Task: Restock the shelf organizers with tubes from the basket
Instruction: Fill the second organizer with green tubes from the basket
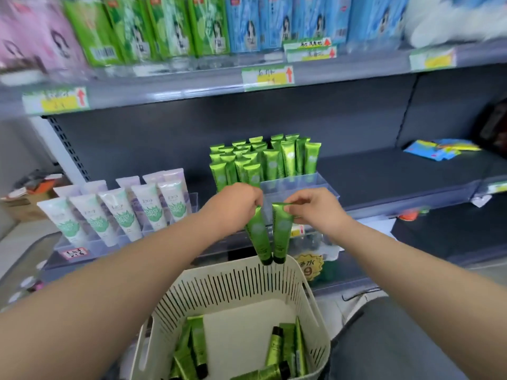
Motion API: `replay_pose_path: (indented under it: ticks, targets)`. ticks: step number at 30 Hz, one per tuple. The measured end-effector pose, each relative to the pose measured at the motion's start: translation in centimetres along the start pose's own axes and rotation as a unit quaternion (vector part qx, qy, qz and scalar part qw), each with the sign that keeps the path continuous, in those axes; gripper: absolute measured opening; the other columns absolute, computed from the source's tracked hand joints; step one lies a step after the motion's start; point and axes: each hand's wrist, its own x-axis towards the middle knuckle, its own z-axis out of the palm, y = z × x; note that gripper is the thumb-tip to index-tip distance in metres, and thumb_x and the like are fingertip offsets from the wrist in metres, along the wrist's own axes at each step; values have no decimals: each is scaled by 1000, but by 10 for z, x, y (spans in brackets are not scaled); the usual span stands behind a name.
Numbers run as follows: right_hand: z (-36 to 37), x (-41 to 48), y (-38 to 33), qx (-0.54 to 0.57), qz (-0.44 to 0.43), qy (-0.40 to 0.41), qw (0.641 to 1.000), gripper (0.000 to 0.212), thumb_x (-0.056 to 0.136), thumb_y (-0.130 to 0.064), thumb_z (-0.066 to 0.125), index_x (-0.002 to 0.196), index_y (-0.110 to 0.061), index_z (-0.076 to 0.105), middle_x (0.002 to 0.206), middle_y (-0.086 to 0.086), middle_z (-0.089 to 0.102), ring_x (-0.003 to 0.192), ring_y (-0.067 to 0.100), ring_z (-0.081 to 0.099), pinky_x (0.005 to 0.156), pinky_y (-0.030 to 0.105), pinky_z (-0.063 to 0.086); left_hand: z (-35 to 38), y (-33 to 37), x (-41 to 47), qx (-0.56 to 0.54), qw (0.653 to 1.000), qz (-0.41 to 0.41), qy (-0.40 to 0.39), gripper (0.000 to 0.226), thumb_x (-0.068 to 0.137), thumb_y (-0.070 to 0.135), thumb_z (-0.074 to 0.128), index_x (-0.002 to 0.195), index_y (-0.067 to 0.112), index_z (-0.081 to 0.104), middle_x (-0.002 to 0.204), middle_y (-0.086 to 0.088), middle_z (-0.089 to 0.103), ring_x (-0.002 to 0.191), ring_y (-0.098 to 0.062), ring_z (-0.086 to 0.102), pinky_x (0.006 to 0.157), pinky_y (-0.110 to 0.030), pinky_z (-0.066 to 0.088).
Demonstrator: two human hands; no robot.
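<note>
Several green tubes with black caps lie loose in the cream slotted basket nearest the camera, heaped along its left and right sides with bare floor between. Above its far rim, the left hand pinches the crimped end of one green tube, and the right hand pinches another; both tubes hang cap-down, side by side, almost touching. Beyond the hands, a clear organizer on the shelf holds upright green tubes packed in rows, its front compartments unfilled. To the left, another clear organizer holds pale tubes.
</note>
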Motion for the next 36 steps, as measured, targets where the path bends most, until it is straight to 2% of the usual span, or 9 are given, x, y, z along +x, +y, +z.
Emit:
replay_pose_path:
  ticks: [5, 9, 13, 17, 22, 27, 36]
  targets:
    - [-25, 26, -17, 2, -27, 20, 999, 13, 80, -5, 70, 75, -17, 70, 69, -1, 61, 69, 13, 60, 69, 24, 58, -22, 5, 37, 22, 999, 21, 38, 25, 90, 6, 46, 108, 13, 62, 109, -6, 64, 98, -24, 58, 83, -34, 48]
    - [-36, 48, -25, -7, -54, 35, 998, 18, 80, -5, 70, 71, -21, 69, 68, -1, 60, 71, 13, 59, 79, 37, 58, -36, 5, 66, 42, 997, 25, 63, 26, 89, 6, 46, 110, 13, 60, 113, -8, 62, 101, -27, 58, 84, -35, 47]
    - [-42, 71, -28, -31, -74, 52, 995, 9, 80, -7, 70, 79, -16, 72, 70, 1, 61, 71, 16, 58, 82, 46, 56, -43, 2, 91, 72, 993, 30, 87, 25, 90, 6, 44, 108, 13, 59, 113, -8, 61, 100, -30, 58, 84, -38, 47]
    - [-42, 92, -33, -40, -90, 53, 994, 7, 80, -7, 70, 82, -13, 72, 77, 7, 64, 73, 19, 59, 82, 47, 54, -45, -7, 116, 75, 992, 14, 101, 26, 90, 5, 43, 109, 13, 59, 112, -8, 60, 99, -31, 58, 84, -42, 48]
    - [-45, 121, -36, -59, -118, 64, 989, 9, 79, -8, 70, 79, -17, 71, 72, -2, 63, 74, 26, 60, 82, 51, 52, -42, -22, 142, 65, 991, 9, 113, 26, 89, 2, 43, 107, 12, 60, 108, -9, 60, 95, -33, 58, 81, -43, 49]
    - [-39, 149, -33, -67, -136, 72, 986, 7, 79, -10, 70, 84, -13, 73, 69, -11, 60, 77, 14, 59, 86, 47, 51, -35, -37, 166, 79, 991, 2, 108, 24, 89, 3, 45, 107, 13, 59, 107, -10, 60, 95, -33, 58, 82, -45, 49]
    - [-24, 180, -14, -59, -128, 68, 988, 9, 80, -8, 70, 88, -13, 73, 70, -13, 58, 70, 7, 54, 88, 42, 51, -8, -54, 191, 87, 993, -1, 81, 25, 89, 2, 46, 108, 11, 58, 110, -11, 58, 98, -35, 58, 83, -45, 49]
